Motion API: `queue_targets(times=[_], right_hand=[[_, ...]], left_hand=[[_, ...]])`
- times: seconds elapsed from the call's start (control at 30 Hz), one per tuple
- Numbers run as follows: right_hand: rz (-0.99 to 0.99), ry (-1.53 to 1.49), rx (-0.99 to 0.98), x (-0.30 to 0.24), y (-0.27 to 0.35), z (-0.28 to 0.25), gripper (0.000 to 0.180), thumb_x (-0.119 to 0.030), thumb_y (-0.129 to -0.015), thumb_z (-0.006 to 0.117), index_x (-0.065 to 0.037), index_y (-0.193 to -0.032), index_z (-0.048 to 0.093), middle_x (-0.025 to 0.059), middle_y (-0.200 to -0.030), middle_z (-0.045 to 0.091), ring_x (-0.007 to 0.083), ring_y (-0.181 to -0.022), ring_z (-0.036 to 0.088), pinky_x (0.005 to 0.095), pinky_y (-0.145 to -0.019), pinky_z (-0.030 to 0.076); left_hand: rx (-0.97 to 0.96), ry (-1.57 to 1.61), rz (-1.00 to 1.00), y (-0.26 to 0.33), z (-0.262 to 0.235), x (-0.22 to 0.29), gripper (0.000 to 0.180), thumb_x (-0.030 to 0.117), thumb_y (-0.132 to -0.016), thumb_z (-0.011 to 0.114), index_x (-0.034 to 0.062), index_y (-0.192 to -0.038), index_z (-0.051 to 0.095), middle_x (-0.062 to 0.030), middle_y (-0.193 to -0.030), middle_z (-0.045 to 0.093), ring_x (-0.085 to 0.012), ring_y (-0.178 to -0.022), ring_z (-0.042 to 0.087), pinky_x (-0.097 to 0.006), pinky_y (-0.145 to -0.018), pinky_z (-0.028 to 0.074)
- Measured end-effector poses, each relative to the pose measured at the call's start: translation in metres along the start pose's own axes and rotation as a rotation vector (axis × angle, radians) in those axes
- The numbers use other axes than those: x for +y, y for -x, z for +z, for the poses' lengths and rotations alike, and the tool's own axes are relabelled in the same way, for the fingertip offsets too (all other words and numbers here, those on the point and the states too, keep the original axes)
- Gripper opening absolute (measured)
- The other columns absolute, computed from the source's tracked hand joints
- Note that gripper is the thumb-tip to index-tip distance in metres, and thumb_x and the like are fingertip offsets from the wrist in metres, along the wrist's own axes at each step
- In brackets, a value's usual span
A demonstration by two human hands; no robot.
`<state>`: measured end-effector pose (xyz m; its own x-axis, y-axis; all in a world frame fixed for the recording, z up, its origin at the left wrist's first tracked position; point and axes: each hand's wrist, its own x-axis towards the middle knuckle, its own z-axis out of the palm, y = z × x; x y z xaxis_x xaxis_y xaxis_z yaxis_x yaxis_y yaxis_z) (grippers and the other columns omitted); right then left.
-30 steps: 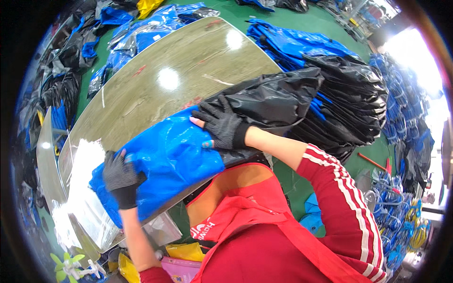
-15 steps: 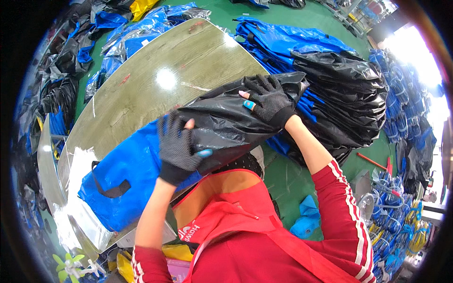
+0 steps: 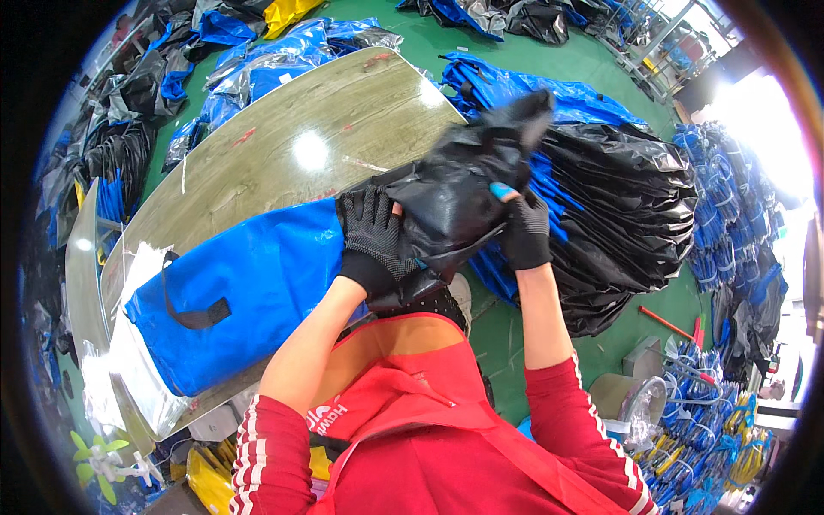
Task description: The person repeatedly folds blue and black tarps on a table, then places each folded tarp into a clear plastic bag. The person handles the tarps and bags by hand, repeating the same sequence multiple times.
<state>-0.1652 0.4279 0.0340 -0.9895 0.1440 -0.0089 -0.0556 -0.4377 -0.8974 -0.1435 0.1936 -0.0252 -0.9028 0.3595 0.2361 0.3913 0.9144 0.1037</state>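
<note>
A long blue and black bag (image 3: 249, 283) of shiny coated fabric lies across the table, with a black strap on its blue end. My left hand (image 3: 371, 236), in a black dotted glove with bare fingertips, rests on the bag where blue meets black. Its fingers are stretched out and pressing down. Farther right, my gloved right hand (image 3: 527, 227) grips the near side of the black part, its blue-wrapped thumb on top and the other fingers mostly hidden. The black end stands raised and folds over, blurred by motion.
The wood-patterned table (image 3: 283, 137) reaches away to the far left. A stack of blue and black bags (image 3: 618, 206) sits at its right. White plastic sheets (image 3: 133, 343) lie under the bag's left end. Tied blue bundles (image 3: 730, 206) and a metal bucket (image 3: 622, 399) stand at the right.
My right hand has come from lying flat on the black part to gripping its near edge, lifting the black end. My left hand has shifted right to the seam.
</note>
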Motion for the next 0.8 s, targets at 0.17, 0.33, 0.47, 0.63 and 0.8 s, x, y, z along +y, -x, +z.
queue_targets(times=[0.17,0.33,0.47,0.63,0.8], right_hand=[[-0.959,1.094,-0.682,-0.001,0.064,0.129,0.032,-0.022,-0.087,0.060,0.002,-0.107,0.062,0.0232,-0.100,0.062,0.0420,-0.095,0.058,0.0488,-0.089,0.044],[-0.940,1.136,-0.716,0.047,0.067,0.145,0.043,-0.041,-0.072,0.070,-0.020,-0.109,0.069,0.0184,-0.128,0.053,0.0418,-0.120,0.044,0.0572,-0.103,0.029],[-0.801,1.296,-0.921,0.058,0.077,0.135,0.066,-0.049,-0.069,0.071,-0.029,-0.130,0.058,0.0208,-0.143,0.042,0.0453,-0.133,0.033,0.0629,-0.108,0.021],[-0.531,1.326,-0.999,0.024,0.095,0.156,0.071,-0.051,-0.075,0.065,-0.007,-0.129,0.053,0.0216,-0.142,0.045,0.0369,-0.131,0.042,0.0557,-0.109,0.025],[-0.094,0.869,-0.740,0.053,-0.030,0.230,0.054,-0.053,-0.087,0.051,-0.003,-0.091,0.069,0.0205,-0.084,0.069,0.0379,-0.078,0.066,0.0447,-0.078,0.049]], left_hand=[[-0.091,0.008,-0.061,0.010,0.007,-0.010,0.078,0.054,-0.080,0.059,0.0031,-0.138,0.046,-0.0256,-0.142,0.040,-0.0432,-0.138,0.027,-0.057,-0.114,0.013],[-0.042,0.057,-0.026,0.026,-0.033,0.006,0.068,0.045,-0.082,0.060,0.0026,-0.134,0.049,-0.0242,-0.135,0.048,-0.0391,-0.132,0.037,-0.051,-0.113,0.020],[-0.253,0.437,0.302,0.069,-0.121,0.028,0.060,0.037,-0.083,0.061,0.0022,-0.131,0.052,-0.0232,-0.129,0.054,-0.0357,-0.127,0.046,-0.047,-0.112,0.026],[-0.080,0.487,-0.170,0.103,-0.159,-0.044,0.054,0.035,-0.086,0.059,0.0066,-0.131,0.052,-0.0227,-0.130,0.055,-0.0378,-0.125,0.048,-0.051,-0.109,0.028],[-0.053,-0.037,-0.120,0.111,-0.090,-0.095,0.065,0.045,-0.084,0.059,0.0147,-0.139,0.046,-0.0204,-0.149,0.036,-0.0437,-0.137,0.030,-0.062,-0.111,0.014]])
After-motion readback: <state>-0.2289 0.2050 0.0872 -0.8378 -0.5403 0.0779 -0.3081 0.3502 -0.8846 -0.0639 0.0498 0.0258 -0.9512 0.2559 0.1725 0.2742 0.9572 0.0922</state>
